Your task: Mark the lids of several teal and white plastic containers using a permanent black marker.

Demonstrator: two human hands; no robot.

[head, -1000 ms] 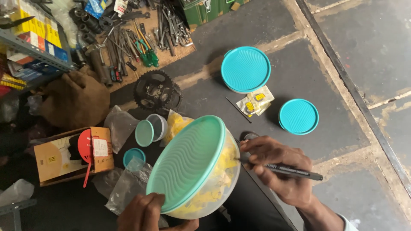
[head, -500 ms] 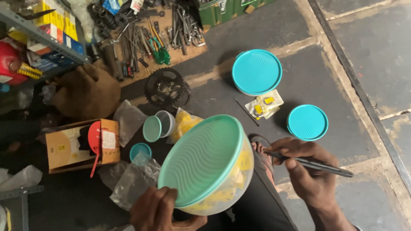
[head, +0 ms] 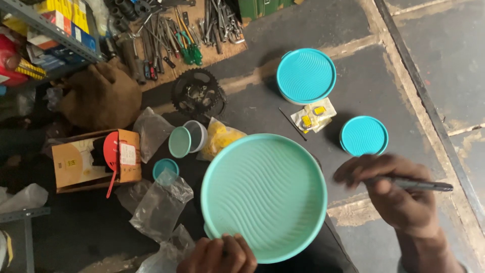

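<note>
Dark stone paving (head: 404,30) with pale joints serves as the work floor, seen from above. At far left a metal shelf (head: 45,30) holds coloured boxes; below it lie a brown cloth bundle (head: 103,96) and an open cardboard box (head: 83,159) with a red part inside. Crumpled clear bags (head: 159,205) sit just beside it, then a black chain sprocket (head: 198,93) below a board of hand tools (head: 187,30).

Near bottom centre, the left hand (head: 220,255) grips the near rim of a large container with a teal ridged lid (head: 263,197), fingers curled over its edge, the lid tilted to face the camera. What lies inside cannot be made out from here.

To the right, the right hand (head: 399,194) is clamped on a dark pen (head: 414,185), whose long axis runs left to right with the far end pointing away from the lid. This hand sits just beside the lid's right edge. Beyond stand two smaller teal-lidded tubs (head: 306,76), with small yellow packets (head: 313,116) between them.
</note>
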